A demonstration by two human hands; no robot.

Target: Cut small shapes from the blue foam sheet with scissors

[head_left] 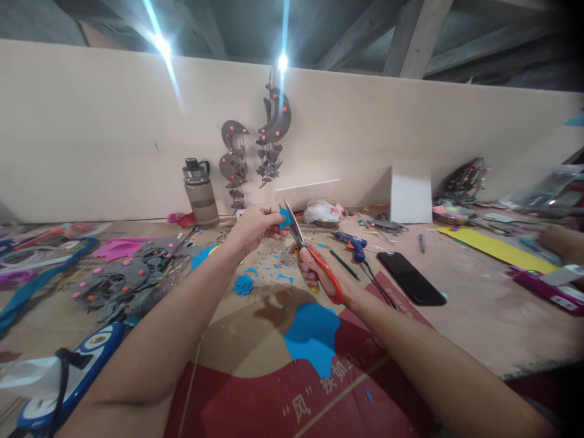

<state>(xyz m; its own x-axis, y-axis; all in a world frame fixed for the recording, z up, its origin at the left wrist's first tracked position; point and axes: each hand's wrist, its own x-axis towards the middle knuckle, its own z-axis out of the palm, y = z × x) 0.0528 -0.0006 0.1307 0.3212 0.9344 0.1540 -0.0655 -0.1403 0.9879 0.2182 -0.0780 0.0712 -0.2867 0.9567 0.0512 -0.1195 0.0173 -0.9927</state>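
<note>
Near the middle of the head view, my left hand (pixel 258 226) pinches a small blue piece (pixel 285 218) between thumb and fingers. My right hand (pixel 310 265) is wrapped round the orange handles of a pair of scissors (pixel 296 231), whose blades point up and left beside the blue piece. Below my hands, a larger blue sheet (pixel 314 337) with cut edges lies on red and brown cardboard (pixel 237 392). A small pile of blue cut shapes (pixel 243 285) and many blue scraps lie left of my right hand.
A bottle (pixel 201 198) stands at the back left. Grey felt pieces (pixel 123 280) lie at the left. Right of my hands are a blue glue gun (pixel 356 246), a green pencil (pixel 344 264) and a black phone (pixel 410 280). Another person's hand (pixel 563 243) shows at the right edge.
</note>
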